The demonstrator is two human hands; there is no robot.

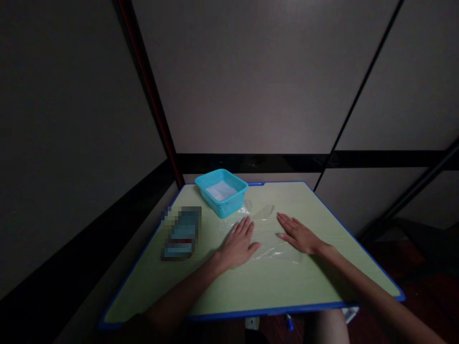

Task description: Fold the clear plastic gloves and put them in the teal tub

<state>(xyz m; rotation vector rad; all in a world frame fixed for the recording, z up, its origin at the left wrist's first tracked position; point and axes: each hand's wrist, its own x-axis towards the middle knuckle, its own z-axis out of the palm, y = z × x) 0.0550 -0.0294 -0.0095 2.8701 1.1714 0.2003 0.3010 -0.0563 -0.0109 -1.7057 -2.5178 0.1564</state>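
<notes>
A clear plastic bag or sheet [267,251], thin and shiny with creases, lies spread on the table. My left hand [237,243] rests flat on its left part, fingers stretched toward the far side. At the right side of the plastic, my right hand [298,234] lies palm down with its fingers extended and the thumb apart. Neither hand grips anything. Parts of the plastic are hidden under my hands. Whether it is a bag or a single sheet I cannot tell.
A turquoise plastic basket [229,208] with a white flat item [221,190] inside stands at the back left. Left of my hand lies a pixelated dark object [183,231]. The pale green table [222,296] has a blue edge, with walls behind and to the left.
</notes>
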